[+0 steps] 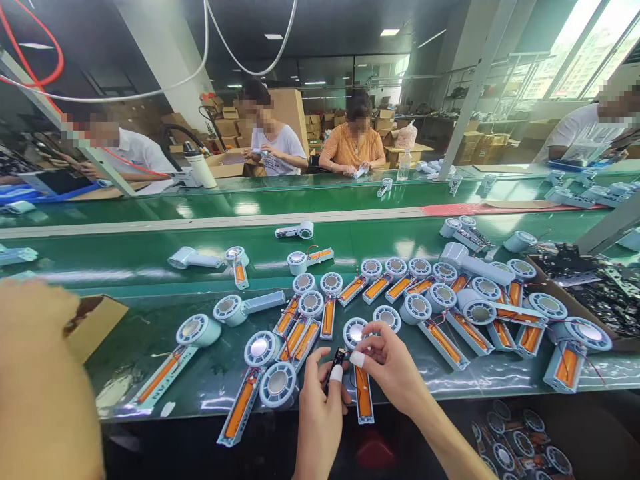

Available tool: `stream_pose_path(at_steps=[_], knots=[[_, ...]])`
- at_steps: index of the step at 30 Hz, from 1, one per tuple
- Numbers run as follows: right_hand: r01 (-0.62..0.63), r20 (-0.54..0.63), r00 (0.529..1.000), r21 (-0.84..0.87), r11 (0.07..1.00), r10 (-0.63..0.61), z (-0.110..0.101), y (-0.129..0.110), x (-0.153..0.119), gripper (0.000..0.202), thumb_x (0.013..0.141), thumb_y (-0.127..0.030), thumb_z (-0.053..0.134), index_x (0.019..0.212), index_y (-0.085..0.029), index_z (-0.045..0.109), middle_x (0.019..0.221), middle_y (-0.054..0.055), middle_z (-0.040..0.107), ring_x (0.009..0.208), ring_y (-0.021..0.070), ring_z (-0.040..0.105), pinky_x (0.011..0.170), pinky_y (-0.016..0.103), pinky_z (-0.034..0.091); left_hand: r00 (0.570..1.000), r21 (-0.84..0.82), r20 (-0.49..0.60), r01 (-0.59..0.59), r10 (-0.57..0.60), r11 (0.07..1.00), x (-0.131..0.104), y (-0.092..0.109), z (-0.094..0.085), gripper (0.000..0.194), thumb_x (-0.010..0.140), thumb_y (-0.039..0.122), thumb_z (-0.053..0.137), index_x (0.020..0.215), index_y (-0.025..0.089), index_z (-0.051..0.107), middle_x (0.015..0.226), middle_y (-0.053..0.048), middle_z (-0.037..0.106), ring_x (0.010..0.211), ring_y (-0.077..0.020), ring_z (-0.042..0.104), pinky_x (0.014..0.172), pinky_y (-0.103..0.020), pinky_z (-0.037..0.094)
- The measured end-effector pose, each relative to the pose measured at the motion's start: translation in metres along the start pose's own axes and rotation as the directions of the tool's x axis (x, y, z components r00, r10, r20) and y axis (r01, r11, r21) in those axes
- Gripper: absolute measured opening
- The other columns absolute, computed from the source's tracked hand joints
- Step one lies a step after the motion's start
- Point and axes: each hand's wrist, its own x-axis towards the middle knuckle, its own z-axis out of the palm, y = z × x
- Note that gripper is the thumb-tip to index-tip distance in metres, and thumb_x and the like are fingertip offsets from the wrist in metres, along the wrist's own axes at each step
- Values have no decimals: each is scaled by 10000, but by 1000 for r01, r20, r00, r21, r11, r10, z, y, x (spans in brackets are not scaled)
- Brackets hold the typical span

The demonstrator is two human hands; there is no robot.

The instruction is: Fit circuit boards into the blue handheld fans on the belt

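Pinching a small black part point(339, 357) in left hand point(320, 400), near handheld fans point(262, 347) on green bench point(205, 377). Curling right hand point(393, 365) beside it. Cannot tell whether closed on anything.

The left hand point(323, 393) points away from the near edge, fingers curled and thumb extended along them. The right hand point(387, 363) angles in from the near right, wrist raised, fingers bent towards the thumb. Both thumbs have white tips.
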Motion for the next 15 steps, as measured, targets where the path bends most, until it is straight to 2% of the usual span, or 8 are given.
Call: stream_pose_path(at_steps=[3,5,8,11,15], knots=[[-30,104,994,131,991,16,-3,-1,-2,359,823,-331,735,1086,-233,512,980,44,735,904,209,732,855,356,561,1000,-18,-22,-19,19,1000,-1,-5,2,454,856,493,525,1215,219,481,912,-51,698,478,-127,576,442,-274,518],[-27,120,993,151,988,9,-4,0,-3,369,835,-347,732,1121,-230,530,1024,63,737,946,219,728,877,366,557,999,-19,-26,-28,27,999,-1,-6,3,429,865,485,519,1208,228,501,919,-50,696,472,-125,572,424,-265,507],[22,71,997,50,998,-26,-4,3,-4,223,888,-382,675,1010,-213,599,941,60,744,882,210,717,823,335,556,999,24,12,-30,30,999,-2,-2,1,362,874,447,502,1159,229,549,931,-57,694,495,-135,585,416,-262,499],[61,41,997,-72,996,-58,-3,5,-4,190,916,-382,631,900,-195,660,848,44,722,773,185,673,723,290,531,996,114,62,-68,61,991,-2,0,-1,302,897,419,465,1086,229,604,816,-33,689,503,-151,594,431,-258,484],[108,68,993,-164,981,-98,-4,-1,-6,154,928,-303,600,877,-195,698,852,36,695,761,173,610,695,274,477,987,194,37,-159,155,968,-2,1,-4,330,916,465,458,1026,230,662,692,-20,669,527,-188,619,449,-271,478]])
